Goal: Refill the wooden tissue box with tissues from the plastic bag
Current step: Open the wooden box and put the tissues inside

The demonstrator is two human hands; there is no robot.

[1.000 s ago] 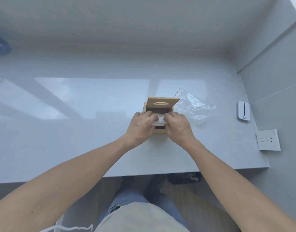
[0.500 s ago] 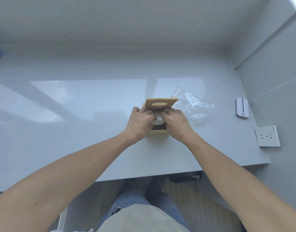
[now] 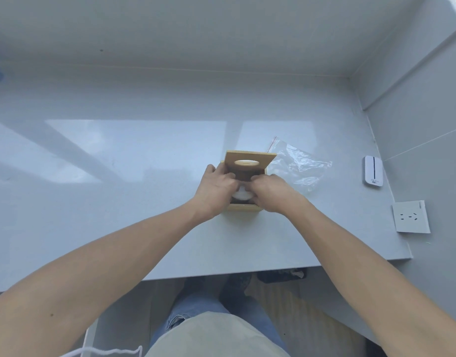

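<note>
The wooden tissue box [image 3: 243,207] stands mid-counter with its hinged lid [image 3: 250,162] raised toward the back; the lid has an oval slot. White tissues [image 3: 241,195] show inside the box between my hands. My left hand [image 3: 216,188] and my right hand [image 3: 269,190] both reach into the open box, fingers curled on the tissues and pressing them down. The clear plastic bag [image 3: 297,166] lies flat and crumpled on the counter just right of the box, with nothing visible inside it.
A small white device [image 3: 373,171] lies at the counter's right edge by the wall. A white wall socket [image 3: 410,216] sits on the right wall. The grey counter [image 3: 118,176] ends at a front edge near my legs.
Both hands have pushed deeper into the box, and the tissues sit lower inside. The lid has tilted a little further back. The bag has not moved.
</note>
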